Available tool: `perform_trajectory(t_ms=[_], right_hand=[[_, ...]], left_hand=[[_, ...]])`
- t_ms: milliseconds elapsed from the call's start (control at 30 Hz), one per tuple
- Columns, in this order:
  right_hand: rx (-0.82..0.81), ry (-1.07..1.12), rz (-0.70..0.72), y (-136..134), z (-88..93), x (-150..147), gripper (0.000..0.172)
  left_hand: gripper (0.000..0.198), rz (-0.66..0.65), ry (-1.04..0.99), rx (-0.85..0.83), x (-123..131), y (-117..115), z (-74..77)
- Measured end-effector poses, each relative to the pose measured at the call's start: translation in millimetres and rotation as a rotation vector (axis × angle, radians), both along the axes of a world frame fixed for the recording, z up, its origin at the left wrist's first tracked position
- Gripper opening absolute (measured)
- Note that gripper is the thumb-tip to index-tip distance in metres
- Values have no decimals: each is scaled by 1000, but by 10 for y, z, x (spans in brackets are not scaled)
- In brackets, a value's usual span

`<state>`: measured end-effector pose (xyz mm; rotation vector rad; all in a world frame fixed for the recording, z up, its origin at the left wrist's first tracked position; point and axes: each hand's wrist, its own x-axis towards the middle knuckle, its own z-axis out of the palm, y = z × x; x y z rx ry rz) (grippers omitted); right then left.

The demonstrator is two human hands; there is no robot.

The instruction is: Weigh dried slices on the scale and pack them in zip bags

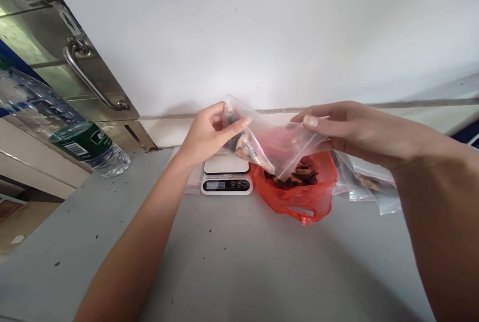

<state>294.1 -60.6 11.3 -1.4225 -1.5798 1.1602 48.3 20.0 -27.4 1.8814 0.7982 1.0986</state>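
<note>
Both my hands hold one clear zip bag [279, 150] in the air above the table, with a few brown dried pieces inside it near its left end. My left hand [207, 135] pinches the bag's left end between thumb and fingers. My right hand [348, 130] grips the bag's right edge, fingers closed on the plastic. Below the bag sits a small white digital scale [226, 177] with its display lit. To the scale's right, an open orange plastic bag [299, 195] holds more dark brown dried pieces.
Filled clear bags [370, 187] lie on the grey table [239, 262] to the right of the orange bag. A plastic water bottle [63, 125] stands at the far left. A metal door with a handle [93, 82] is behind it. A white wall backs the table.
</note>
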Motion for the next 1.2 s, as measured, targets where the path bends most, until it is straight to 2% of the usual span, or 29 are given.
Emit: perform_trajectory(t_ms=[167,233,300,367,400,467,500,533,600,633,700,933,1200], right_hand=[[-90,-137,97,91,-62,16,49],[-107,-107,110,117,-100,-9,42],[-109,-85,119,145,-152,-44,36],[-97,-100,148,182,-219,-83,34],[-79,-111,157,203,-256,-104,35],[-57,-120,169,240,-327,-148,38],[-56,-107,169,253,-357,-172,40],[-63,-86,172,261,-379,-195,41],[-86,-34,177,260,-400,-242,42],[-93,-11,174,254,-398,-266,42],[-92,21,157,236,-378,-315,44],[-72,96,125,219,-354,-485,50],[-47,138,189,241,-438,-485,36]], left_hand=[[44,149,171,-106,-216,99,-14],[44,152,283,-173,-297,118,-15],[53,158,429,-212,-350,123,-21],[66,221,561,-147,-356,108,-29],[66,267,612,-80,-340,92,-29],[49,314,671,51,-275,40,-13],[36,280,683,74,-232,7,3],[30,181,688,49,-188,-29,24],[31,-98,677,-108,-108,-96,67],[31,-196,678,-162,-79,-122,85],[28,-289,634,-218,-50,-150,105],[23,-352,548,-259,-112,-139,144],[24,-312,566,-216,-118,-136,153]])
